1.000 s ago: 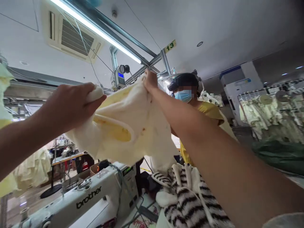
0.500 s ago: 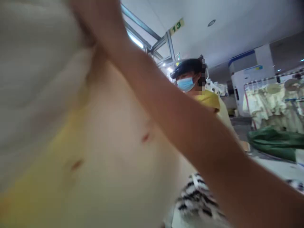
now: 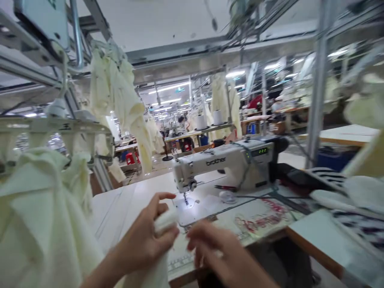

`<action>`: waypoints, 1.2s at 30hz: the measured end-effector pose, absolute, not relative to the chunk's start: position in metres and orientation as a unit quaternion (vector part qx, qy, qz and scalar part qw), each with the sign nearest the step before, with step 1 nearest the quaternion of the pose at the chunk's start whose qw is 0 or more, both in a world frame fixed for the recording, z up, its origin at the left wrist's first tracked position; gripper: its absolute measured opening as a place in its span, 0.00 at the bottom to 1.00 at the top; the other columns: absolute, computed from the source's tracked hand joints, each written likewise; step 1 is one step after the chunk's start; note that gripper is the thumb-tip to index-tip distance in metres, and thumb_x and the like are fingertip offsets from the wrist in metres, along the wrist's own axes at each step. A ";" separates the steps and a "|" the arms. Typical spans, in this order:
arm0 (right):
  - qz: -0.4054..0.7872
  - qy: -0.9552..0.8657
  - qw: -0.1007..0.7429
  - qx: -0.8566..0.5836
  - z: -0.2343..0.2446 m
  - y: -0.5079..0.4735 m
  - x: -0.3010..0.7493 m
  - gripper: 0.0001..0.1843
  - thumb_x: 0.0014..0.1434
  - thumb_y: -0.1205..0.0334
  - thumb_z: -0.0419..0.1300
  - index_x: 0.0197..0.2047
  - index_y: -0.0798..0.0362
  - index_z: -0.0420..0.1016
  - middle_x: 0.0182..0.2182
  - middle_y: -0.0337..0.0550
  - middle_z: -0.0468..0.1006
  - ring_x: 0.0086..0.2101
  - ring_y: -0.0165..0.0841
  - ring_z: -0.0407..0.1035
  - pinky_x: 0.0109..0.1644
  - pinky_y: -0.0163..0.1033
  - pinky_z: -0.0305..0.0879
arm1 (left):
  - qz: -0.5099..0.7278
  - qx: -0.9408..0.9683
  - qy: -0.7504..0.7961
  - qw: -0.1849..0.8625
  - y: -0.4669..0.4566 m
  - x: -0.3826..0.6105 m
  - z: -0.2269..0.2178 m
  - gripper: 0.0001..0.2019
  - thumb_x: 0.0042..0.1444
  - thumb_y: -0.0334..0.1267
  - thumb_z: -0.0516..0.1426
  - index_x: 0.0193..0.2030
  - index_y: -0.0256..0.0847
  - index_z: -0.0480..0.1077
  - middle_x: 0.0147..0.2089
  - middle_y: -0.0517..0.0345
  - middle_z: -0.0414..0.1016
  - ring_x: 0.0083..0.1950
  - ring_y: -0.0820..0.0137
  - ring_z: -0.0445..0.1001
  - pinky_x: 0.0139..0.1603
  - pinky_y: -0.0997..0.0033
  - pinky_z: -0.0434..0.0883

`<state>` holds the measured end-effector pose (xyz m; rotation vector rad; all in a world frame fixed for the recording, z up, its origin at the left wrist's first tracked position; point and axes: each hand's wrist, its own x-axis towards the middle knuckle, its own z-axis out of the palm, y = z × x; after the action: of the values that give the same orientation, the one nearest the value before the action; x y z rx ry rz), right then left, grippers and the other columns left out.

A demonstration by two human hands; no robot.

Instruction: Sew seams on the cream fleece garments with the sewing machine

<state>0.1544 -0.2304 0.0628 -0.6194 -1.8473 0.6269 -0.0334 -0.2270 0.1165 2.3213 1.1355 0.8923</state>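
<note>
So my left hand has a wad of cream fleece pinched between thumb and fingers, and the rest of it hangs straight down under my fist at the near edge of the table. My right hand is just beside it, too blurry to tell if it's gripping anything. The sewing machine sits straight ahead, and the left hand is the one nearer its needle.

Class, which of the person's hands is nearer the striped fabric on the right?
Right. The right hand is left of the striped fabric, apart from it; the left hand, gripping a cream fabric piece, lies even farther left.
</note>
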 end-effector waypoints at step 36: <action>0.447 -0.754 0.378 -0.297 0.028 -0.201 0.196 0.07 0.58 0.60 0.53 0.39 0.52 0.68 0.24 0.35 0.67 0.24 0.27 0.65 0.27 0.31 0.64 | 0.408 0.771 0.482 0.088 -0.241 0.004 0.045 0.06 0.56 0.32 0.57 0.40 0.44 0.67 0.37 0.61 0.70 0.39 0.73 0.70 0.40 0.75 0.68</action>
<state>0.1965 -0.2010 0.0278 -0.7592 -1.9265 1.1430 0.0043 -0.2414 0.0450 2.2940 1.4334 1.2149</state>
